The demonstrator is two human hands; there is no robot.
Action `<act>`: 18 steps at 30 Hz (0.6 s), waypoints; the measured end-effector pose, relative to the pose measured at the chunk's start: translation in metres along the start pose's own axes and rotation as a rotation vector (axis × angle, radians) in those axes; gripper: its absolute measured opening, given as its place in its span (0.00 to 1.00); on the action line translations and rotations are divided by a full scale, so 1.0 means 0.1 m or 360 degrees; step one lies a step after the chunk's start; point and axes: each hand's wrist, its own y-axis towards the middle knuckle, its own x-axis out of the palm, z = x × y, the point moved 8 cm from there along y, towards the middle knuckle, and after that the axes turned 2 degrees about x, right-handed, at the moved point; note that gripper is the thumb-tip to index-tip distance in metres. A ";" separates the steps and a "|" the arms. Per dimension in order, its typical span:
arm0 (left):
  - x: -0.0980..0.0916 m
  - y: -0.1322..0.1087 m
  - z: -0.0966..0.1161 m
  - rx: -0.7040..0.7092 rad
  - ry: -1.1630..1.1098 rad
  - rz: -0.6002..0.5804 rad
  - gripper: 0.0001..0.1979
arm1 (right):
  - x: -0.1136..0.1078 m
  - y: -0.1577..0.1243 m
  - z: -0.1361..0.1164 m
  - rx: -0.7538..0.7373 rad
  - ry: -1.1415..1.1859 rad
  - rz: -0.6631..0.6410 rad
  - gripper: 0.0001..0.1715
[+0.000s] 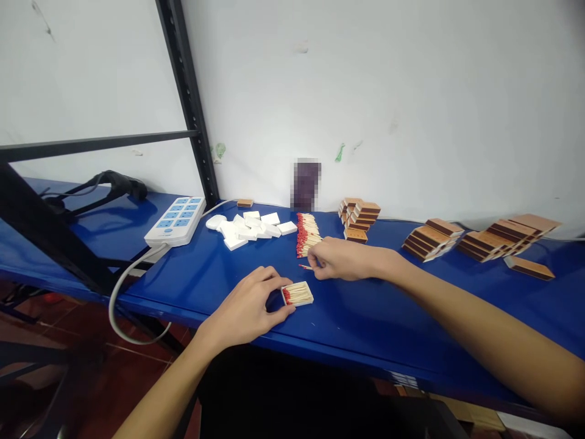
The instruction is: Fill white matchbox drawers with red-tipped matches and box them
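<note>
My left hand (249, 308) grips the left end of a small white matchbox tray (298, 294) that lies on the blue shelf (356, 317) and is filled with red-tipped matches. My right hand (336, 258) is just behind and to the right of the tray, fingers pinched on a few matches (305, 266) at the near end of a loose pile of matches (307, 233). Empty white trays (253, 229) lie in a heap to the left of the pile.
Stacks of brown matchbox sleeves (359, 217) stand behind my right hand, and more brown sleeves (484, 239) lie at the right. A white power strip (176, 221) with its cable sits at the left beside a black rack post (189, 103). A white wall runs along the back.
</note>
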 end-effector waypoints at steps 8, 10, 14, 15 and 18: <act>-0.01 0.01 0.02 0.0015 0.0010 -0.0006 0.13 | 0.06 -0.11 -0.44 -0.0341 0.0431 -0.0128 0.05; 0.00 0.01 0.02 0.0020 0.0010 -0.0014 0.14 | 0.10 -0.11 -0.43 -0.0323 0.0368 -0.0128 0.05; 0.00 0.00 0.02 0.0018 0.0017 -0.0020 0.16 | 0.12 -0.10 -0.39 -0.0257 0.0224 -0.0122 0.07; 0.00 0.00 0.02 0.0016 0.0017 -0.0020 0.16 | 0.12 -0.10 -0.39 -0.0244 0.0196 -0.0115 0.07; 0.00 0.00 0.02 0.0009 0.0012 -0.0029 0.15 | 0.08 -0.12 -0.42 -0.0244 0.0163 -0.0099 0.09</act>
